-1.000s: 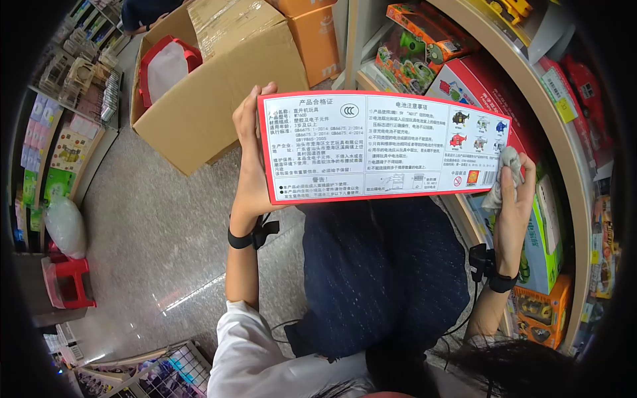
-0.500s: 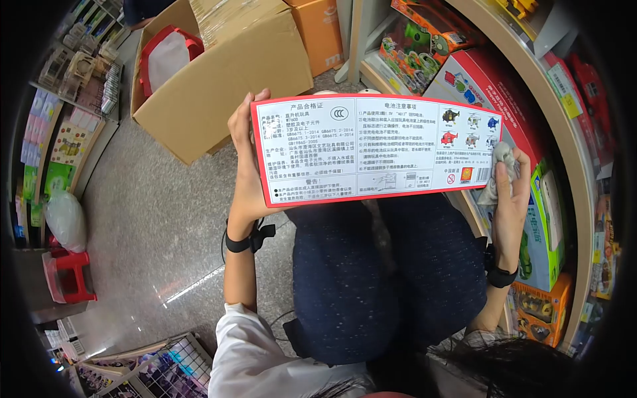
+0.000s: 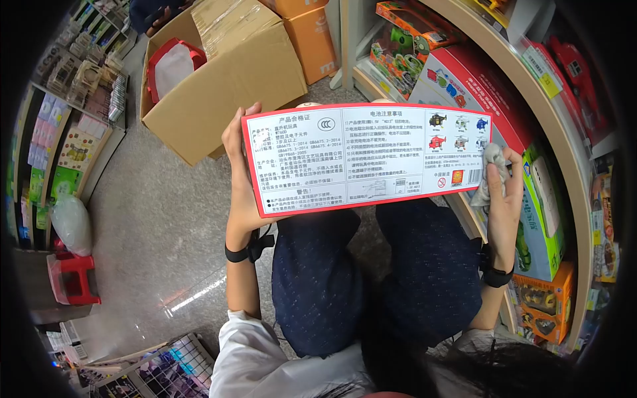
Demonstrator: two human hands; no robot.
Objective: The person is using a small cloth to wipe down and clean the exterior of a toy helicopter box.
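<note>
A long toy box (image 3: 378, 159) with red edges is held up above my knees, its white printed side facing me. Chinese text, a barcode and small pictures of toy helicopters cover that side. My left hand (image 3: 241, 199) is closed around the box's left end, the fingers partly hidden behind it. At the other end, my right hand (image 3: 505, 196) grips a crumpled grey cloth (image 3: 492, 174), which rests against the box's right edge. Some of the right fingers are hidden behind the cloth and box.
An open cardboard carton (image 3: 245, 79) stands ahead on the floor with a red-rimmed item (image 3: 176, 66) inside. Boxed toys fill the curved shelf (image 3: 524, 73) on my right. At left are a red stool (image 3: 74, 278) and a stuffed plastic bag (image 3: 70, 222). Another person's hand (image 3: 158, 20) shows at top left.
The box and both hands have shifted slightly left and down in the view. My knees have spread apart. More of the other person shows at the top. Both holds stay the same.
</note>
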